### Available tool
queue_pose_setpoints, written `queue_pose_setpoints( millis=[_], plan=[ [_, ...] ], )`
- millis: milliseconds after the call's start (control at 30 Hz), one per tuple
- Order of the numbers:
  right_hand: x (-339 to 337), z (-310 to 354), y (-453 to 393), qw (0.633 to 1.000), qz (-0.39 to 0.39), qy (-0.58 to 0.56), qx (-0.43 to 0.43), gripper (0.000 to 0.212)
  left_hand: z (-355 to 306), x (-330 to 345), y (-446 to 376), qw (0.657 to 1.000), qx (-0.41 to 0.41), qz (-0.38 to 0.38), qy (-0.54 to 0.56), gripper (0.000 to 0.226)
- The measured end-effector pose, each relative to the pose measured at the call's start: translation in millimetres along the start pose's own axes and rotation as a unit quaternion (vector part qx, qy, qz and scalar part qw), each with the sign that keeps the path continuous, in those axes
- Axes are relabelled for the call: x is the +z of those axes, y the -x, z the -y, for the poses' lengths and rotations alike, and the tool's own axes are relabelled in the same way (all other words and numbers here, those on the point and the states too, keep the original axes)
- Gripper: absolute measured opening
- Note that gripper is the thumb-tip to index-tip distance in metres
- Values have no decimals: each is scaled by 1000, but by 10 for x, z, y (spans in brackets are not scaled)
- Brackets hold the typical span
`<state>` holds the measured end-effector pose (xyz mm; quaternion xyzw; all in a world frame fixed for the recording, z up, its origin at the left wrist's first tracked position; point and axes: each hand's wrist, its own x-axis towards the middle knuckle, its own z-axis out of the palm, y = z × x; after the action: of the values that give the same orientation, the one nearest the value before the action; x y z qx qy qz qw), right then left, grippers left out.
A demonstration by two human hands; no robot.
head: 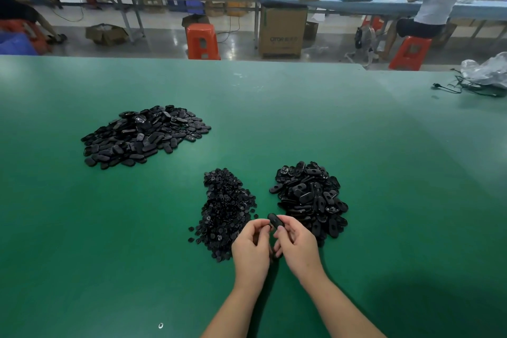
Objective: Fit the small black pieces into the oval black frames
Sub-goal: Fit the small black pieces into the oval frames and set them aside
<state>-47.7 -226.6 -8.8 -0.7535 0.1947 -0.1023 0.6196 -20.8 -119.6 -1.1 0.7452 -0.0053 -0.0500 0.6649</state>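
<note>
While both hands sit close together at the near centre of the green table [356, 200], head view shows the right hand [297, 245] pinching one oval black frame [274, 221] between thumb and fingertips, frame lifted just above the mat and tilted. Left hand [251, 248] has fingers curled, tips right beside the frame's left end; whether it holds a small piece or touches the frame cannot be told, too small and dark.

Pile of small black pieces [223, 211] lies just left of the hands, the left hand partly over its near edge, a few strays scattered at its left side. Pile of oval frames [311, 196] lies just right of that, behind the right hand. Bigger pile of oval black parts [142, 136] sits well apart, far left on the table; cannot tell if those are fitted.

Far right table corner: crumpled clear plastic bag [487, 71] with a black cable [452, 88] beside it. Beyond the table: two red stools [201, 41], a cardboard box [282, 31] on the floor, a long blue bench [384, 5] with blue bins, and a seated person [436, 0] facing away.
</note>
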Motion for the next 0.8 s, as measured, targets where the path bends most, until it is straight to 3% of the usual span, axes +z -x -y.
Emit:
queue_pose_setpoints(
  millis=[400, 800],
  plan=[
    [6, 51, 63, 1000, 1, 26, -8, 29, 20, -33, -88, 999, -25, 31, 12, 19],
    [-17, 7, 40, 997, 25, 67, -15, 29, 43, -2, -82, 1000, -20, 9, -5, 18]
  ],
)
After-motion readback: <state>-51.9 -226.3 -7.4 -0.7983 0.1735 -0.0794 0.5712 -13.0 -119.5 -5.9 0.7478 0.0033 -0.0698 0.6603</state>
